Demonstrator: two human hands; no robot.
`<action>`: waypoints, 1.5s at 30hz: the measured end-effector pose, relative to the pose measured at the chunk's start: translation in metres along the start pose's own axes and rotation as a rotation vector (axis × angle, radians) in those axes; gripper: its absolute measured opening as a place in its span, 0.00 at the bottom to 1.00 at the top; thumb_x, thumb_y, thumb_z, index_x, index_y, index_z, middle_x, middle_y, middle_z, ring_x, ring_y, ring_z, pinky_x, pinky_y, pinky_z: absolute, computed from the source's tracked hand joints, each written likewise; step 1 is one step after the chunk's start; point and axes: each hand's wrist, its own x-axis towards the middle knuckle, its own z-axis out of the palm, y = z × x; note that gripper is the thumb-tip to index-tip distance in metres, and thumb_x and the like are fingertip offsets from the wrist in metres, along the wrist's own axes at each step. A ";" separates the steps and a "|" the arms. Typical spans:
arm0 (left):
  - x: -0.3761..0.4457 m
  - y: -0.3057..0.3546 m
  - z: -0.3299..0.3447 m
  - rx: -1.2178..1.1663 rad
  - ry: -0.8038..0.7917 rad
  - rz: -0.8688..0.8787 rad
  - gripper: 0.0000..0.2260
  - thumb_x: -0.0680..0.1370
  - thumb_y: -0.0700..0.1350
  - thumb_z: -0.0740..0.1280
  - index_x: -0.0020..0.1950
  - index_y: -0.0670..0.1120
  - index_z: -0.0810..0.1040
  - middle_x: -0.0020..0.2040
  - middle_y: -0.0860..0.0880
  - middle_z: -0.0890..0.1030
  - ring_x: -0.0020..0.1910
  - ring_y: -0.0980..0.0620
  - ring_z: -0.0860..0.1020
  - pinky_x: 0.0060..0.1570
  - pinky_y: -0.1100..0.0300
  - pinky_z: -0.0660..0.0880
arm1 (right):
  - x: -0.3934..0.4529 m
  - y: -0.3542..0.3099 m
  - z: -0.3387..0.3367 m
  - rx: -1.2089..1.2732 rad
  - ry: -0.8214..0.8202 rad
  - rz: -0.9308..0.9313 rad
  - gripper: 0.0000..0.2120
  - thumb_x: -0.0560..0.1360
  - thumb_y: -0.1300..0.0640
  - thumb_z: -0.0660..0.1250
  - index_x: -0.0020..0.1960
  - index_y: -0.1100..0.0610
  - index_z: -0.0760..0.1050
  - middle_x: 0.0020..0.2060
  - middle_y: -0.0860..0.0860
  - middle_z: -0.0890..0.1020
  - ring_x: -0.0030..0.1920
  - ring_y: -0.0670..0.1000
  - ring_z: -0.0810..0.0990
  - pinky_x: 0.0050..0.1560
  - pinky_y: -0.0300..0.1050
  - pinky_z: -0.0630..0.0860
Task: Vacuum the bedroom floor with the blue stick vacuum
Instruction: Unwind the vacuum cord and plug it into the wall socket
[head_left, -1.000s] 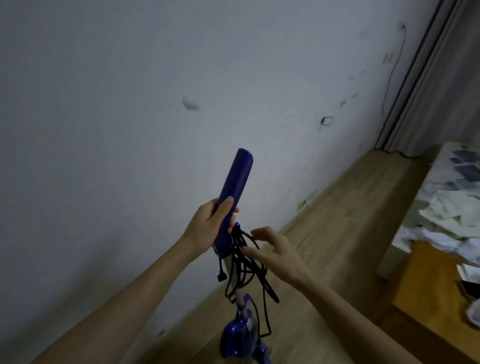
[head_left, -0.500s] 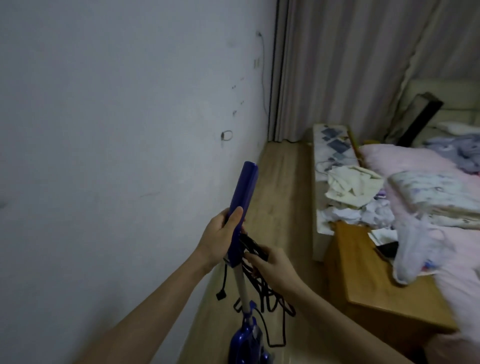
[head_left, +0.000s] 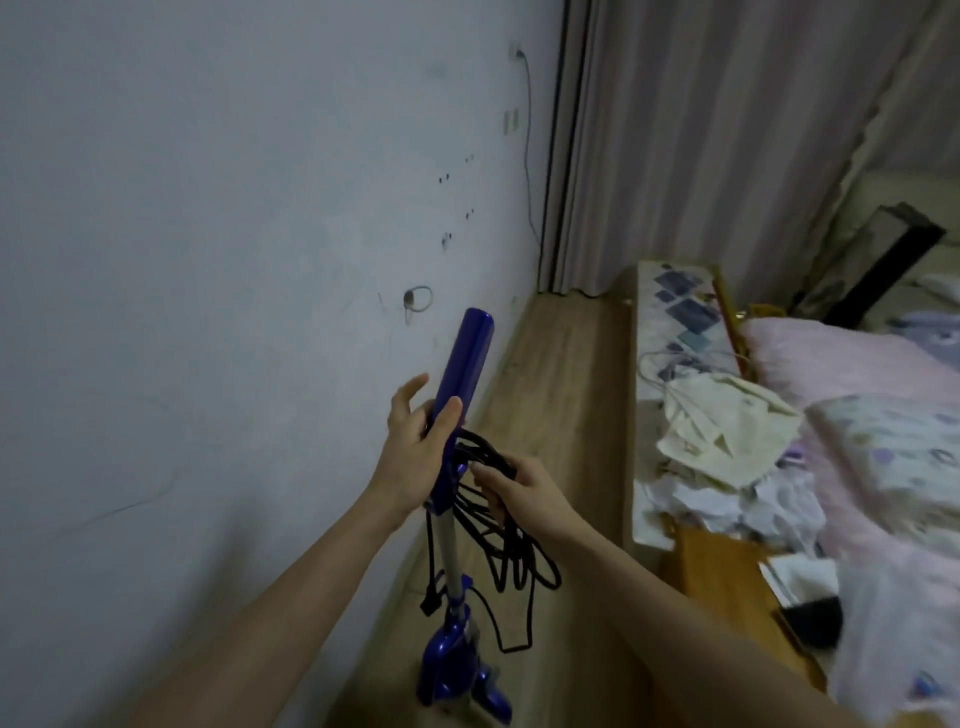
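Note:
The blue stick vacuum stands upright close to the white wall, its blue handle up and its motor body low near the floor. My left hand holds the handle's lower part, thumb on the front and fingers loosening behind it. A black power cord hangs in loops from the handle. My right hand grips a bundle of those loops just right of the shaft. The cord's plug dangles left of the silver tube.
A strip of wooden floor runs between the wall and a bed with pink bedding and heaped clothes. A wooden bedside cabinet stands at the right. Curtains hang at the far end.
The view has swung from the wall toward the bed. My right hand went from reaching at the cord to gripping its loops. My left fingers have loosened on the handle.

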 end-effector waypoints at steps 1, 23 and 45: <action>0.018 -0.002 0.006 0.014 0.031 0.001 0.09 0.80 0.53 0.59 0.60 0.61 0.69 0.73 0.52 0.63 0.52 0.61 0.78 0.41 0.71 0.76 | 0.021 -0.004 -0.016 -0.060 -0.048 -0.010 0.09 0.82 0.57 0.60 0.54 0.58 0.78 0.33 0.48 0.77 0.32 0.45 0.75 0.35 0.39 0.73; 0.232 -0.062 0.031 -0.131 0.497 -0.139 0.11 0.82 0.51 0.59 0.55 0.43 0.71 0.33 0.49 0.72 0.29 0.56 0.71 0.32 0.66 0.73 | 0.292 0.035 -0.119 -0.201 -0.108 0.237 0.14 0.81 0.56 0.61 0.37 0.56 0.69 0.25 0.48 0.67 0.24 0.47 0.64 0.28 0.43 0.63; 0.206 -0.101 0.060 0.287 1.234 -0.386 0.07 0.80 0.55 0.60 0.52 0.52 0.70 0.34 0.45 0.73 0.24 0.54 0.71 0.23 0.67 0.70 | 0.386 0.074 -0.094 -0.253 -0.769 0.305 0.15 0.82 0.57 0.61 0.37 0.60 0.68 0.25 0.52 0.66 0.24 0.50 0.64 0.27 0.43 0.64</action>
